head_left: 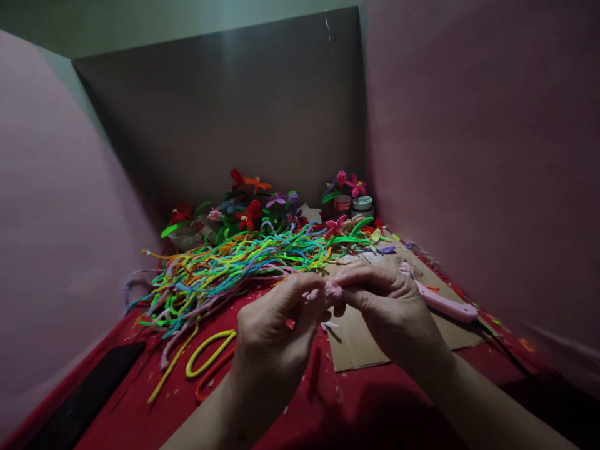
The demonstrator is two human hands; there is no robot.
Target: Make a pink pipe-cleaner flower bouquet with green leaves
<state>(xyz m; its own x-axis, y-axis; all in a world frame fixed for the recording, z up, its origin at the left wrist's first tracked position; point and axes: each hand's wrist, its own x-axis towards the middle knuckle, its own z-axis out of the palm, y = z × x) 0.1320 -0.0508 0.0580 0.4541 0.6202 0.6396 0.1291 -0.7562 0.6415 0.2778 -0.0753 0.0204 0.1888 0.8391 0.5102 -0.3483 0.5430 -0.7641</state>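
Note:
My left hand [274, 331] and my right hand [389, 303] meet above the red cloth [356, 406]. Together their fingertips pinch a small pink fuzzy piece [332, 289], likely a pipe cleaner bit. Both hands have fingers curled closed around it. Just behind them spreads a big loose pile of multicoloured pipe cleaners [225, 269]. A sheet of brown cardboard [360, 340] lies under my right hand.
A pink-handled tool [447, 306] rests on the cardboard to the right. Yellow and orange pipe cleaner loops [210, 356] lie at the left. Finished pipe cleaner flowers [253, 209] and small jars [362, 205] stand at the back. A dark flat object [89, 394] lies at the left edge.

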